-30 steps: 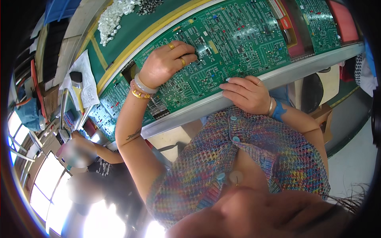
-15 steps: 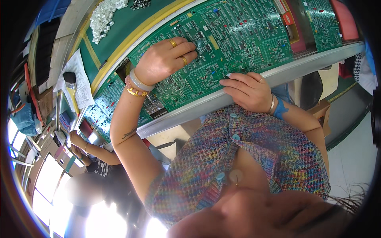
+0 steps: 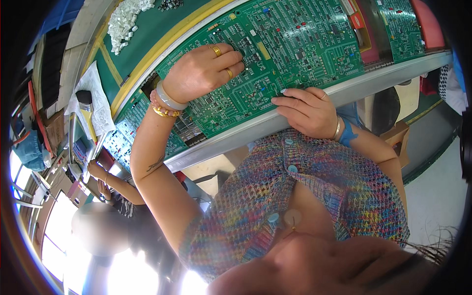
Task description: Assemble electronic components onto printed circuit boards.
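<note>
A large green circuit board (image 3: 236, 105), covered with small components, lies in front of me along a metal rail (image 3: 246, 129). My left hand (image 3: 204, 70), with gold rings, reaches over its left part. Those fingers are curled down and closed against the board; their tips and anything between them are hidden. At the board's near edge, by the rail, rests my right hand (image 3: 310, 112). Its fingers stretch out to the left over the board, slightly apart, and no object shows in them.
White connectors (image 3: 125, 22) and small dark parts (image 3: 170, 5) lie in piles on the green surface beyond the rail. A brush (image 3: 86, 110) rests on paper at the left. Other boards (image 3: 400, 29) flank mine. Another person's hand (image 3: 97, 169) works at far left.
My left wrist and forearm have shifted slightly left, while the fingers stay over nearly the same spot on the board. My right hand has hardly moved.
</note>
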`<action>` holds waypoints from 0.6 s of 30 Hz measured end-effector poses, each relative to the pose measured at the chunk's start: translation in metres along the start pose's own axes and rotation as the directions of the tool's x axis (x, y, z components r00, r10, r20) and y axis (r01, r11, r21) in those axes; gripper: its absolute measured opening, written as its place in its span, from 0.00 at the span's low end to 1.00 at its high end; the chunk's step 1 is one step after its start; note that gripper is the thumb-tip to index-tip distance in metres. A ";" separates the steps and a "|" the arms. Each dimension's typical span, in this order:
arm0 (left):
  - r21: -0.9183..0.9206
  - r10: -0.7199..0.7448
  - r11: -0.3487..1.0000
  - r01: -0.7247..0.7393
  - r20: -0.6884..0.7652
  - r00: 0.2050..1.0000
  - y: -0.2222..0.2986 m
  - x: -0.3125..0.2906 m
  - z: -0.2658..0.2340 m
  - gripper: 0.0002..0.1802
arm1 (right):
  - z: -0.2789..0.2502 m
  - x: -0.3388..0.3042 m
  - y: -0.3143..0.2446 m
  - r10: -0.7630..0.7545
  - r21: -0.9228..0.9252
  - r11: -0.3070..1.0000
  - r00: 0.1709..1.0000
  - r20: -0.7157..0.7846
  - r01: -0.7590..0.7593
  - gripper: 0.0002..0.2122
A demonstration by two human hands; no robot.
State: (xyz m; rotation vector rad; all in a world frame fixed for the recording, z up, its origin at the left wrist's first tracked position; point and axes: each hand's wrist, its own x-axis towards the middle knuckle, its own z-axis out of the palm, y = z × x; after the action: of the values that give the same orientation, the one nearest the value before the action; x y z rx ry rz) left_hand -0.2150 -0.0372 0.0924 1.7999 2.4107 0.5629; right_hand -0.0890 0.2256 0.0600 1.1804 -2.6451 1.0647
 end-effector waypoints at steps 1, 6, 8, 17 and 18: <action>-0.001 0.021 1.000 -0.021 -0.003 1.000 -0.001 0.001 0.001 0.17 | 0.000 -0.001 0.000 0.001 0.000 1.000 1.000 0.001 -0.001 0.12; -0.009 0.064 0.998 -0.064 0.003 0.998 -0.003 0.005 -0.001 0.17 | 0.001 -0.003 0.000 -0.005 -0.021 1.000 1.000 -0.011 0.005 0.09; -0.015 0.061 0.998 -0.061 0.006 0.998 -0.005 0.004 0.000 0.17 | 0.000 -0.002 0.000 -0.002 -0.020 1.000 1.000 -0.017 0.002 0.09; 0.045 0.109 0.993 -0.108 -0.033 0.993 -0.008 0.003 0.006 0.19 | 0.000 -0.001 0.000 0.020 0.007 1.000 1.000 -0.004 -0.020 0.10; 0.042 0.106 0.994 -0.105 -0.034 0.994 -0.009 0.002 0.007 0.19 | 0.000 -0.001 -0.001 0.023 0.009 1.000 1.000 -0.009 -0.023 0.09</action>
State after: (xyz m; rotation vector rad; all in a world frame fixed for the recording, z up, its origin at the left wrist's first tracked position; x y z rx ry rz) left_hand -0.2223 -0.0354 0.0827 1.9599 2.3776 0.5645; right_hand -0.0879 0.2257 0.0598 1.1467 -2.6565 1.0839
